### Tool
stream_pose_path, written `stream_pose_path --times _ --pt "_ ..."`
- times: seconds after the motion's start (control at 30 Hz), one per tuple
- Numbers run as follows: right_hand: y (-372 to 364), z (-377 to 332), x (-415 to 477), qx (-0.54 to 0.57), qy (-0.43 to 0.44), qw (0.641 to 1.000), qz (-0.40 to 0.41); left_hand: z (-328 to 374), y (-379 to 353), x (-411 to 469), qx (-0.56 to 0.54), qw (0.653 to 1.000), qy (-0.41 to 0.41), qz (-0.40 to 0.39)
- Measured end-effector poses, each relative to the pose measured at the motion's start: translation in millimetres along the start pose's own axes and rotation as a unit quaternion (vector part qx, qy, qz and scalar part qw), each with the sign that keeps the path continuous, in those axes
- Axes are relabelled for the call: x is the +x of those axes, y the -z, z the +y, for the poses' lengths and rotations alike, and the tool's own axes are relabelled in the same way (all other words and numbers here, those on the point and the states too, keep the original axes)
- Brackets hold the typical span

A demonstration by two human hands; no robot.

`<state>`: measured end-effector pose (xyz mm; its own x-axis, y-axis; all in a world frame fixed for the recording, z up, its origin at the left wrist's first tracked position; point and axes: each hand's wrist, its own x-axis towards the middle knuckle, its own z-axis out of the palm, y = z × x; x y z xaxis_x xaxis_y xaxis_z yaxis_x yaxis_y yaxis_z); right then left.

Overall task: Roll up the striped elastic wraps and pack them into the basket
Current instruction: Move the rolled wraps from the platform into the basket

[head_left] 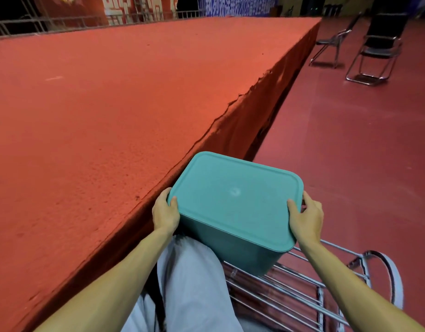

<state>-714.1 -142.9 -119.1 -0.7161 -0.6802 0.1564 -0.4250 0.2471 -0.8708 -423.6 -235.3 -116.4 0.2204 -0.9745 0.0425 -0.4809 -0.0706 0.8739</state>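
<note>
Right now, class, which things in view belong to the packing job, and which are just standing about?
Belonging to the job: teal basket, lid on; left hand and right hand, gripping its lid edges. No striped wraps in view.
Just about: red stage; folding chairs; metal rack under the basket.

Stage edge (207, 130) close left of basket (235, 204); open floor (350, 152) right.

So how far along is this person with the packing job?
Nothing looks done yet: no striped wraps are in view, and the lid hides whatever the teal basket holds. In hand: the left hand and right hand grip the basket's two ends at the lid's rim, over a wire rack. Left, probably: taking the lid off, rolling the wraps, packing them.
</note>
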Motion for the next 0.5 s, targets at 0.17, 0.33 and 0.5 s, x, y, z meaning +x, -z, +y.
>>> stream_pose_path --times 0.17,0.33,0.5 --pt "-7 12 0 -0.003 -0.041 0.999 -0.009 -2 -14 7 -0.050 0.998 -0.020 0.023" --pt "-13 7 5 0.029 -0.078 0.996 0.008 -1 -18 10 -0.077 0.996 0.039 0.027" --pt "-18 9 3 0.033 -0.097 0.995 0.013 -9 -16 5 -0.114 0.990 0.073 -0.029"
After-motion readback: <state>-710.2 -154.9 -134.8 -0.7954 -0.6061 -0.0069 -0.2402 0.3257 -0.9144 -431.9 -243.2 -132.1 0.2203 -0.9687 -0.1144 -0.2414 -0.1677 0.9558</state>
